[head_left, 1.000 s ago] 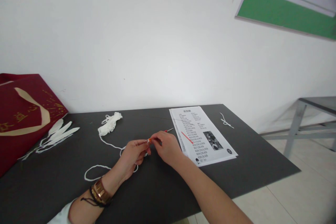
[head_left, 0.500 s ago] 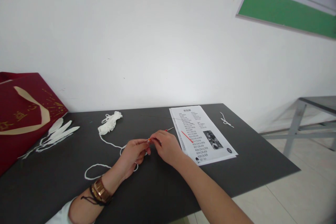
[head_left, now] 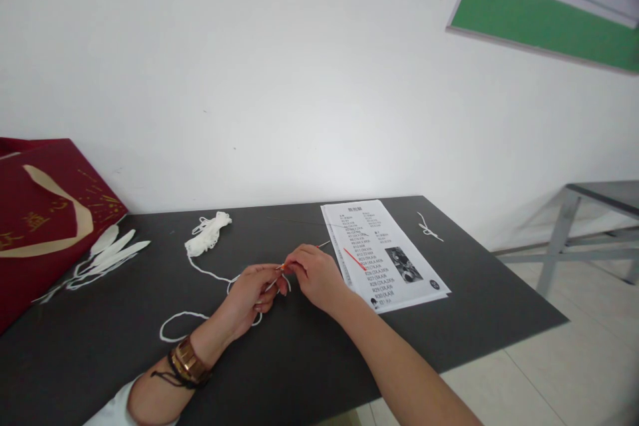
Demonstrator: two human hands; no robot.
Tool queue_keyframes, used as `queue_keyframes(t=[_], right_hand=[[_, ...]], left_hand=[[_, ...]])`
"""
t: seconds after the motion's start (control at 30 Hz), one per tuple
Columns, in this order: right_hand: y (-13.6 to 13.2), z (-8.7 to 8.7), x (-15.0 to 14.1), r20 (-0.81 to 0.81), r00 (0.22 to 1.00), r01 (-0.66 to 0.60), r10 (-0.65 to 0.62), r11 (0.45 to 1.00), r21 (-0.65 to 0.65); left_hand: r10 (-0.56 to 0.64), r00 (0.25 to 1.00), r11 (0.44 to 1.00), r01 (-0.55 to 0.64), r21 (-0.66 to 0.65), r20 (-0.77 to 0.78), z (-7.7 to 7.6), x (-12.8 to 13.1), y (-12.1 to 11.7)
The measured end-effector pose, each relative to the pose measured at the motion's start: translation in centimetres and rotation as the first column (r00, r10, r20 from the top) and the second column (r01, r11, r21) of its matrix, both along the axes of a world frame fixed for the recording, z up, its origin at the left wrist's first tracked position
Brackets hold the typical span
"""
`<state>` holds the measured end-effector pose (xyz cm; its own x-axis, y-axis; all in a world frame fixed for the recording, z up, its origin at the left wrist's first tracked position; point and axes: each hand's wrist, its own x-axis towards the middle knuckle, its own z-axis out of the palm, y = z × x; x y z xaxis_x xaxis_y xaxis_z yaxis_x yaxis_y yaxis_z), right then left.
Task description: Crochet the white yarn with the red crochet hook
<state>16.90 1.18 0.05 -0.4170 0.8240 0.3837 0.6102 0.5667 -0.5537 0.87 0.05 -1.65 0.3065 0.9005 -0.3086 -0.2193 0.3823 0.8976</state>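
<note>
My right hand is closed in a pinch around a thin crochet hook, whose metal end sticks out past the knuckles to the right. A bit of orange shows between the fingertips of both hands. Facing it, my left hand pinches white yarn close to the hook; the small stitches there are mostly hidden by fingers. The yarn runs back left to a loose white skein, and a loop of it lies beside my left wrist.
Printed pattern sheets lie right of my hands, a red stick on them. A short knotted white yarn piece is farther right. White leaf-shaped pieces rest by a dark red bag. The dark table meets the wall behind.
Both hands stay nearly in place. A strand of white yarn now shows more clearly between the fingertips, and the right hand has shifted slightly. The view moved a little.
</note>
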Motion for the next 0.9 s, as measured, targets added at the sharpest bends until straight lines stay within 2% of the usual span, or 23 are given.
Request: queue_keyframes(t=[0.13,0.3,0.4,0.57,0.77,0.9], right_hand=[[-0.1,0.4,0.1,-0.016,1.000,0.015,-0.015,1.000,0.025],[-0.2,0.5,0.1,-0.063,0.996,0.055,-0.062,0.993,-0.107],[-0.2,0.4,0.2,-0.094,0.995,0.020,-0.034,0.989,-0.144],[-0.3,0.4,0.3,-0.099,0.994,-0.053,0.041,0.990,-0.132],[-0.3,-0.2,0.1,-0.281,0.959,-0.122,0.030,0.942,-0.314],[0.7,-0.7,0.4,-0.186,0.976,0.046,-0.110,0.947,-0.318]], left_hand=[[-0.020,0.999,1.000,0.020,-0.016,0.028,-0.1,-0.2,0.2],[-0.045,0.997,0.998,0.048,-0.043,0.061,-0.1,-0.6,0.5],[-0.033,0.998,0.998,0.036,-0.053,0.055,0.1,-0.6,0.6],[0.033,0.999,0.999,-0.034,-0.035,-0.023,-0.1,-0.3,0.5],[-0.001,0.987,0.998,-0.008,-0.055,-0.161,-0.2,-0.3,0.5],[-0.009,0.975,0.999,0.001,-0.036,-0.223,-0.1,-0.4,0.6]])
